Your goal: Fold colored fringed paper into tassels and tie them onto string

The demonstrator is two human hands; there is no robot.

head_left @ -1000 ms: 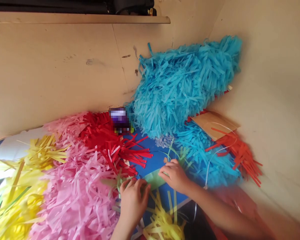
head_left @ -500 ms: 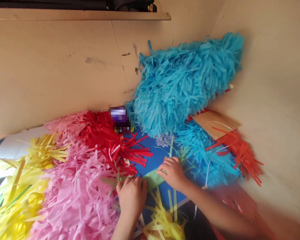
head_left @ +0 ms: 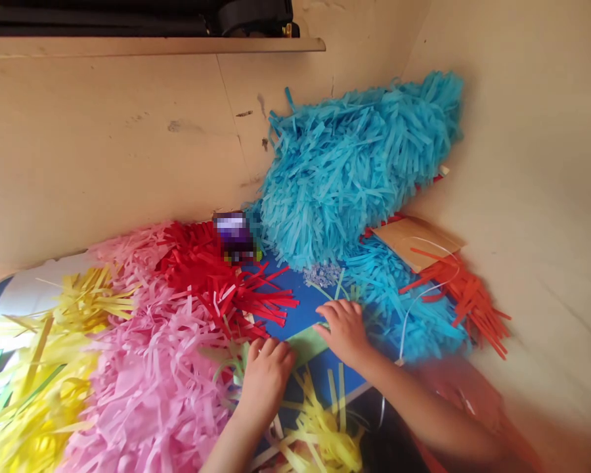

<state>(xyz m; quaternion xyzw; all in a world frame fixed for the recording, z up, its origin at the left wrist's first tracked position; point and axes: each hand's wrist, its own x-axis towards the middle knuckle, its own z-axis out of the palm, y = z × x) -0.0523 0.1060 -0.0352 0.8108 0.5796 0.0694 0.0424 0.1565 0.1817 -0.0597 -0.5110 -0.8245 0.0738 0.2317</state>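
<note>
A flat strip of light green tissue paper [head_left: 308,346] stretches between my two hands, above the blue table surface [head_left: 303,315]. My left hand [head_left: 268,371] is closed over the strip's left end, knuckles up, with loose green fringe sticking out past it. At the strip's right end, my right hand [head_left: 343,332] has its fingers bent over and its thumb against the paper. The fingertips of both hands are partly hidden. Just below the strip lies a bunch of yellow paper fringe [head_left: 329,437].
Pink fringe [head_left: 162,381], yellow fringe [head_left: 44,394] and red fringe [head_left: 192,263] cover the left side. A large turquoise fringed bundle [head_left: 354,171] leans in the wall corner. Brown cardboard [head_left: 418,243] and orange strips [head_left: 473,299] lie at right. A shelf [head_left: 152,46] juts out above.
My left hand has shifted slightly right and up along the green strip. My right hand's fingers have spread a little from its thumb. The whole view has shifted slightly.
</note>
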